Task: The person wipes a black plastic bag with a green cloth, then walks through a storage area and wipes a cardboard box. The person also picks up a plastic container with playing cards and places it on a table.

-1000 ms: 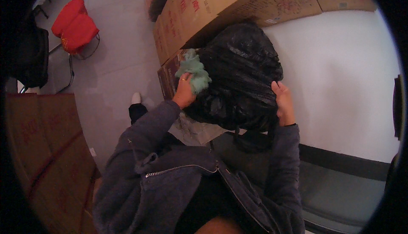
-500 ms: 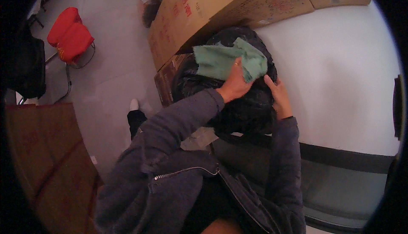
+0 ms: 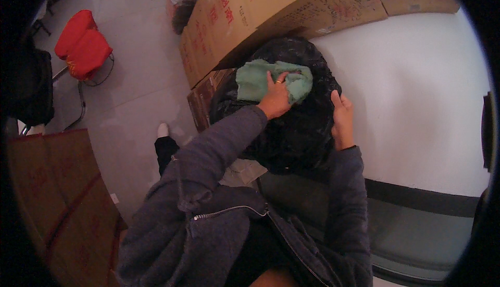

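A bulky black plastic bag (image 3: 291, 136), rounded and wrinkled with a dull shine, sits in front of me; what is inside cannot be seen. On its upper side lies a crumpled green cloth (image 3: 252, 81). My left hand (image 3: 276, 99), a ring on one finger, presses into the cloth and grips it, with some fingertips sunk in its folds. At the bag's right edge, my right hand (image 3: 342, 119) clasps the plastic, thumb on the near face and the other fingers partly hidden behind the rim.
Large brown cardboard boxes (image 3: 229, 18) stand beyond the bag. To its right is a white surface (image 3: 416, 104) with a dark edge strip (image 3: 422, 197). More cardboard (image 3: 67, 182) stands at left. A red-covered chair (image 3: 83, 44) is farther off on the grey floor (image 3: 140, 52).
My left hand has slid a little left, carrying the cloth with it and bunching its right part. More of the black bag shows on the right. My right hand stays at the bag's edge.
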A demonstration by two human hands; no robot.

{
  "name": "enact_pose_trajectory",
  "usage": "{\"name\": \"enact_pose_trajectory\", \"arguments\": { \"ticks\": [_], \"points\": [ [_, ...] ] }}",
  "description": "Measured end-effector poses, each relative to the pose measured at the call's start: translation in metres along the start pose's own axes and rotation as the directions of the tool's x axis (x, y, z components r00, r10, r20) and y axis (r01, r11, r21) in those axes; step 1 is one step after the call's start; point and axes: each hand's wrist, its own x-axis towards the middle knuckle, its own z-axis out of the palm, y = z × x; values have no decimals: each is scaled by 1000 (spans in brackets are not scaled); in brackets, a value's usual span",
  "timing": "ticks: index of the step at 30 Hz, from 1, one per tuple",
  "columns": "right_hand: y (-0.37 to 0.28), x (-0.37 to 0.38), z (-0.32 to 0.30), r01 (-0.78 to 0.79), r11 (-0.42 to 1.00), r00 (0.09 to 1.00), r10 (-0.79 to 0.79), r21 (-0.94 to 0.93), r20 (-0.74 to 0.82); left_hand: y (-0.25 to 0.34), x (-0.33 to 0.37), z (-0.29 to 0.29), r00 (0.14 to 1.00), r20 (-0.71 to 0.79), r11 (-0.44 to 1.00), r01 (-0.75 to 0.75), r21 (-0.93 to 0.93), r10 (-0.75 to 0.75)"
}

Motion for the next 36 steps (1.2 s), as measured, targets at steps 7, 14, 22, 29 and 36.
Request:
{"name": "enact_pose_trajectory", "arguments": {
  "ticks": [7, 14, 22, 29, 36],
  "points": [
    [-4, -4, 1, -26, 986, 999, 19, 167, 41, -49, -28, 4, 973, 60, 959, 208, 191, -223],
    [-13, -6, -6, -16, 989, 999, 21, 145, -31, -101, -49, -7, 839, 180, 819, 418, 394, -514],
    [-35, -16, -5, -15, 973, 993, 41, 228, -110, -85, -28, -32, 777, 263, 809, 588, 23, -572],
    [-42, -18, 2, 16, 975, 998, -3, 220, -56, 17, 3, -33, 935, 77, 840, 346, -419, -347],
    [-34, -9, -1, -19, 962, 992, 51, 272, -113, 96, 5, -29, 966, 103, 755, 251, -606, -238]
  ]
}}
